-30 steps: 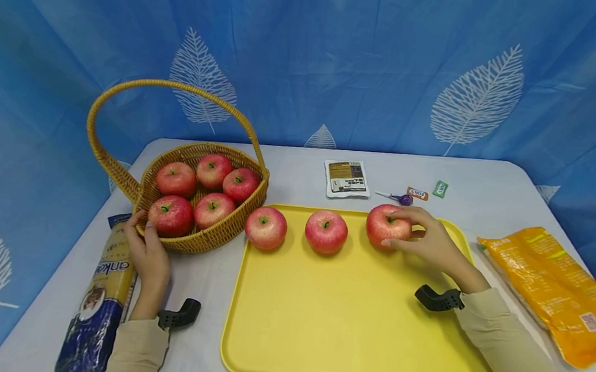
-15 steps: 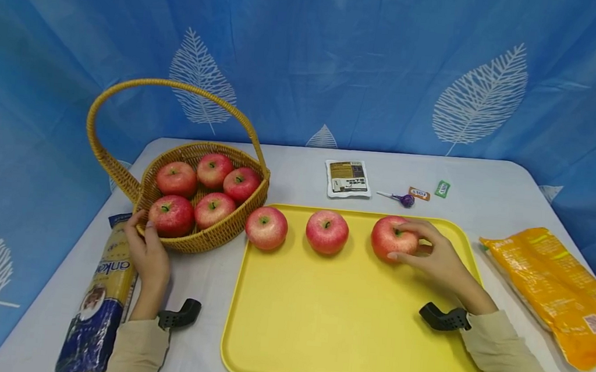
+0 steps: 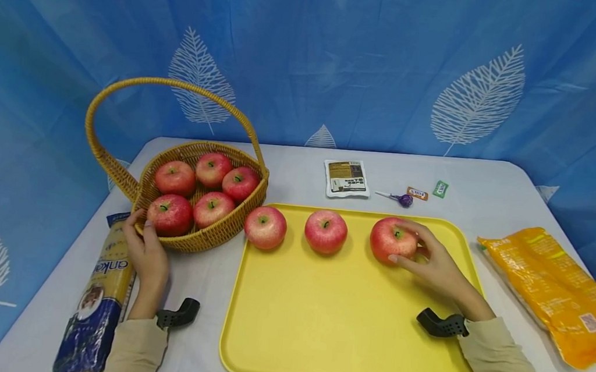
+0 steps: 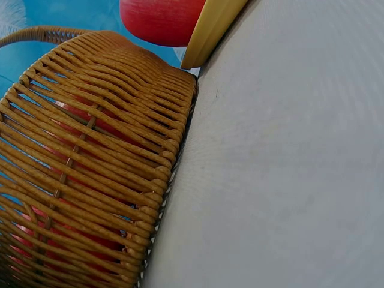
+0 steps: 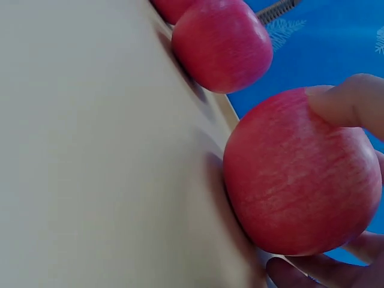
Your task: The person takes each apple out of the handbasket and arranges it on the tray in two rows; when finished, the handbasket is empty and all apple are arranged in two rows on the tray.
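— What are we holding with our right hand (image 3: 431, 261)?

— We are curling our fingers around a red apple (image 3: 391, 240). It is sitting on the yellow tray (image 3: 339, 335), at the right end of a row of three.

— And our left hand (image 3: 148, 253)?

— It is gripping the rim of the basket (image 3: 210, 238), which is full of apples.
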Available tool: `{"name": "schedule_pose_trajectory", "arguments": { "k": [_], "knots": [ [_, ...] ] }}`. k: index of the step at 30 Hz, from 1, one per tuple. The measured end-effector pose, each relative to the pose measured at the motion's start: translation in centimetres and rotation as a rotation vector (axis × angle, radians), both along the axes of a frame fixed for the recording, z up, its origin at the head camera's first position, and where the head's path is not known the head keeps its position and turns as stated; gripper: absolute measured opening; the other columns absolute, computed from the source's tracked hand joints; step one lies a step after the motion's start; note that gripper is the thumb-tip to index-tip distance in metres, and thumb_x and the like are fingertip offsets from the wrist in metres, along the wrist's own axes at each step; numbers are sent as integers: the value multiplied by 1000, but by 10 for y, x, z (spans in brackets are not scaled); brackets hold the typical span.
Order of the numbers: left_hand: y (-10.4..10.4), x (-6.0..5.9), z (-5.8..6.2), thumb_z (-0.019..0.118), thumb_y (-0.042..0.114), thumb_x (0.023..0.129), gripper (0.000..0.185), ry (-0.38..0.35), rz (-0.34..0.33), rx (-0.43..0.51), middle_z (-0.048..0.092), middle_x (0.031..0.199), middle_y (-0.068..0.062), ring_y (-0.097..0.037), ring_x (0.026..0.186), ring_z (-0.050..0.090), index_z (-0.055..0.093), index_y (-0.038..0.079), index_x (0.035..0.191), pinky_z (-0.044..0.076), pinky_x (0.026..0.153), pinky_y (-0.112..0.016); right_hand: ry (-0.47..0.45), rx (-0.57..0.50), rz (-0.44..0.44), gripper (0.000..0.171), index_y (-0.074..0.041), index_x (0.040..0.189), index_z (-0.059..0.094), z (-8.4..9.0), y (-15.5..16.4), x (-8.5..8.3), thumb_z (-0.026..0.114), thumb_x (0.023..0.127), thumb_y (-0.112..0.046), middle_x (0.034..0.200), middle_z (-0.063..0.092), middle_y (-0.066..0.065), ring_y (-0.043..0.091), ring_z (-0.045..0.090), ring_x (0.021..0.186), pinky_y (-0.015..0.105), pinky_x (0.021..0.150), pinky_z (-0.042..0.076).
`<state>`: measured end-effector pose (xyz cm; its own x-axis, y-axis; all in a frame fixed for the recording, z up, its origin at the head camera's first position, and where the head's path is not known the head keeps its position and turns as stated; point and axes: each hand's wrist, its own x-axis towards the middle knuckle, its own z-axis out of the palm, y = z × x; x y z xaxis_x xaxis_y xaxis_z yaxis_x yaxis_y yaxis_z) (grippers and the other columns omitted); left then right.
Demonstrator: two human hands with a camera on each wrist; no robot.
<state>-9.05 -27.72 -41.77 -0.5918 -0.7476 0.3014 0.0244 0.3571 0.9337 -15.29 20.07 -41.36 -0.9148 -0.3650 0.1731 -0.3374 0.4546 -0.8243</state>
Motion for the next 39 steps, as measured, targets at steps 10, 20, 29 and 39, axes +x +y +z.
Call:
{"name": "schedule_pose_trajectory", "arguments": {
  "k": [10, 20, 29, 39],
  "knots": [
    [1, 1, 1, 35, 23, 95, 35, -18, -3, 16, 43, 134, -3, -9, 126, 36, 42, 11, 128, 25, 107, -24, -104, -34, 8, 87, -21, 146, 9, 0, -3, 3, 66, 81, -14, 143, 25, 15, 23, 35, 126, 0, 89, 29],
    [2, 2, 2, 33, 25, 96, 36, -42, 0, 14, 41, 136, -1, -10, 127, 34, 41, 14, 129, 23, 108, -26, -192, -23, -16, 98, -25, 146, 0, -4, -4, 6, 70, 78, -21, 149, 14, 12, 35, 21, 134, 59, 103, 21],
    [2, 2, 2, 34, 23, 95, 36, -28, -8, 19, 42, 135, -2, -9, 127, 35, 41, 11, 128, 24, 108, -24, -173, 5, -59, 96, -23, 146, 0, -3, -6, 12, 69, 79, -25, 146, 20, 14, 35, 28, 131, 57, 101, 26],
    [1, 2, 2, 34, 24, 95, 35, -30, 0, 10, 43, 134, -3, -10, 126, 36, 42, 13, 127, 24, 107, -26, 6, 9, -119, 88, -16, 145, 12, 2, -9, 19, 70, 78, -19, 146, 23, 14, 32, 28, 129, 8, 98, 29]
  ]
}}
